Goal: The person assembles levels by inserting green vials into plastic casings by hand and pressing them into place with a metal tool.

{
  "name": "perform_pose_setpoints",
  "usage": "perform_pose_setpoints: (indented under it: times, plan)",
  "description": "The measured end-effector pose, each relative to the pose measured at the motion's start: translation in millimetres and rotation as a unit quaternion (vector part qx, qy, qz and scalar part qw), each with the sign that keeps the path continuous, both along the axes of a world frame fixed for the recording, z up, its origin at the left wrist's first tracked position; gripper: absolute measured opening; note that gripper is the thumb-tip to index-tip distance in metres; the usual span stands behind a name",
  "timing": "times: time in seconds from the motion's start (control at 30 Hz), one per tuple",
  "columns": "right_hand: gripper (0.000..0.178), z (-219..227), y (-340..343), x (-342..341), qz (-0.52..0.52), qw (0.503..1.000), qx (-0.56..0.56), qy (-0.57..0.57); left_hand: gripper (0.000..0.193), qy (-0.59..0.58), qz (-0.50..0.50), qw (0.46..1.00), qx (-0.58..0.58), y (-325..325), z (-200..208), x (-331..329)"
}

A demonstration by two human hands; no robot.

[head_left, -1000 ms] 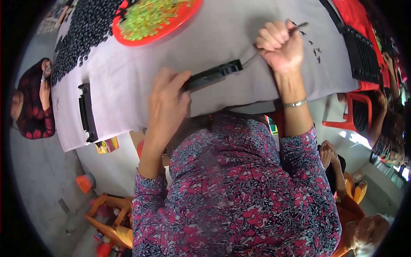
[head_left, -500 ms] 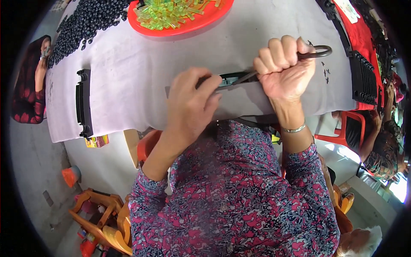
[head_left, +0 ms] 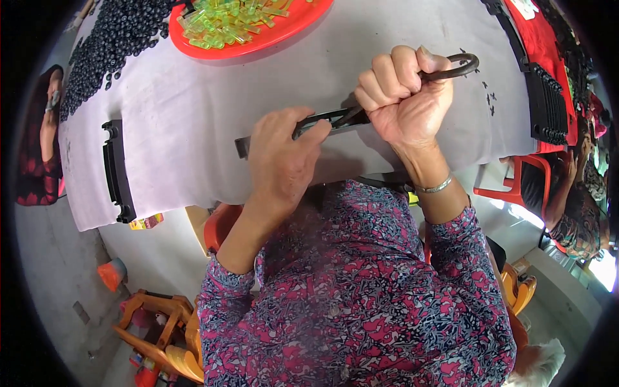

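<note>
A long black plastic strip [head_left: 242,147] lies near the table's front edge, in front of me. My left hand [head_left: 282,151] is closed over its left and middle part, thumb and fingers pinching the slotted section. In a fist, my right hand [head_left: 406,97] grips dark metal scissors [head_left: 469,64], whose large loop handle sticks out to the right. The pointed blade angles down-left into the strip's slot, close to my left fingertips. My left fingers partly hide what sits in the slot.
A red tray [head_left: 258,48] of yellow-green clear plastic pieces stands at the far side, beside a heap of small black round parts [head_left: 122,45]. Another black strip [head_left: 117,171] lies at left. Black strips [head_left: 548,106] are stacked at right by red cloth. Other people sit on both sides.
My left thumb and fingers have closed down on the strip, and its left end now shows. The blade stays at the slot. The whole view has shifted slightly.
</note>
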State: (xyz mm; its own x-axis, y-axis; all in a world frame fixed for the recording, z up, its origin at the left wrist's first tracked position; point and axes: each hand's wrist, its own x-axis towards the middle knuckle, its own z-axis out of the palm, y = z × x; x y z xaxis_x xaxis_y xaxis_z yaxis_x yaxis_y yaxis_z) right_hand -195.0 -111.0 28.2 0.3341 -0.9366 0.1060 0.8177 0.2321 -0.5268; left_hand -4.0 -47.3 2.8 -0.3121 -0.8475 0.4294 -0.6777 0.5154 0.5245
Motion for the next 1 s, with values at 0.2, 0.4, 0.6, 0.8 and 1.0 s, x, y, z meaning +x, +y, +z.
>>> perform_pose_setpoints:
  times: [0.2,0.4,0.6,0.8,1.0]
  plan:
    - [0.044,-1.2,1.5,0.1,-0.002,1.0,0.0,-0.001,0.03,-0.006,0.005,1.0,-0.01,1.2,-0.7,-0.9]
    - [0.045,-3.5,0.2,1.3,0.009,1.0,-0.002,-0.001,0.026,0.005,0.003,1.0,-0.001,2.3,-2.7,-0.3]
    - [0.045,-6.7,-4.3,1.7,0.022,1.0,0.015,-0.012,0.026,0.019,0.001,1.0,-0.009,1.9,-3.8,-0.6]
    - [0.045,-9.4,-7.3,2.9,0.021,0.999,0.028,-0.019,0.027,0.028,0.006,0.999,-0.024,1.7,-5.9,-2.0]
    - [0.045,-11.4,-8.7,4.6,0.022,1.0,0.009,-0.01,0.025,0.015,0.014,0.999,-0.04,1.6,-9.1,-3.3]
